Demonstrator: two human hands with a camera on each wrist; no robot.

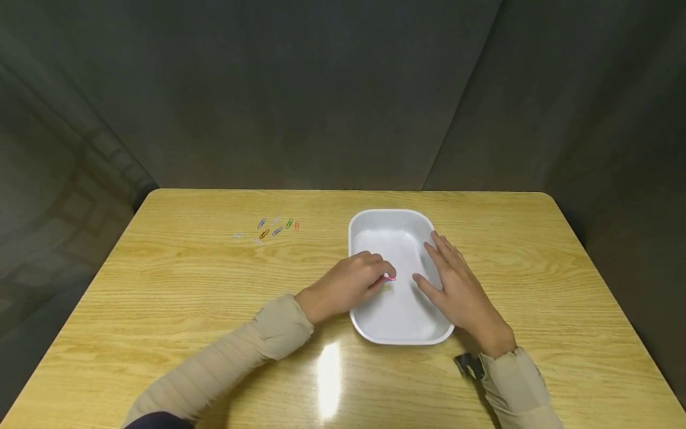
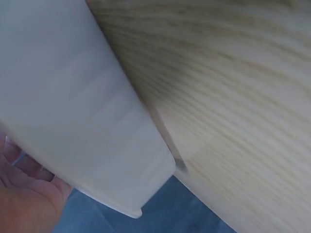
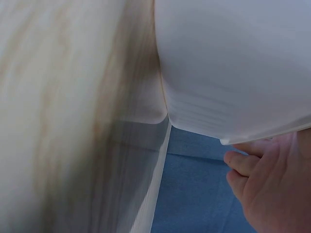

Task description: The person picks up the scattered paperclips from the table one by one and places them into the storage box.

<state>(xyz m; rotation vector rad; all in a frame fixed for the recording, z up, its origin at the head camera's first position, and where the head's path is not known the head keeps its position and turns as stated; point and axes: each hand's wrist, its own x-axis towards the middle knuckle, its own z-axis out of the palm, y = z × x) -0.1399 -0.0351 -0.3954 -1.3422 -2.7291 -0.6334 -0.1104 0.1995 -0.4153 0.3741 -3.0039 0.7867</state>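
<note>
Pink clip [image 1: 392, 279], probably, partly behind left fingers [image 1: 383, 267].

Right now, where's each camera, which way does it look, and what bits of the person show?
Head: on the person's head, facing forward and down at the white tray, paper clips and table; the left hand, right hand and sleeves show.
Left wrist: worn there, facing the white tray's outside; part of the left hand shows, lower left.
Right wrist: worn there, facing the white tray's outside; part of the right hand shows, lower right.
Shared: both wrist views show tray and table.

Beige sleeves [image 1: 220, 366] with gathered cuffs [image 1: 284, 326]
</note>
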